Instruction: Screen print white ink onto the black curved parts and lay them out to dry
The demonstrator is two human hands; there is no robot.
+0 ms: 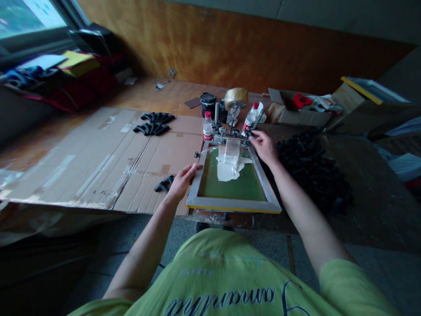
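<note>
A silk-screen frame [230, 204] with a pale wooden rail and green mesh [230, 191] lies flat in front of me, held at its far edge by a metal hinge clamp [230, 131]. A thick pool of white ink [227, 170] spreads on the mesh below a flat pale scraper [232, 151], which stands near the far rail. My left hand [184, 181] grips the frame's left rail near its middle. At the far right corner, my right hand [265, 147] pinches the metal clamp. The mesh under the ink is hidden.
A white-capped bottle [208, 127], a red-capped bottle [251, 116], a black tin [208, 104] and a tape roll [236, 98] stand behind the clamp. Flattened cardboard [98, 162] lies left, with black plastic parts [154, 123]. A black heap [311, 171] lies right, and a cardboard box [296, 109] sits behind.
</note>
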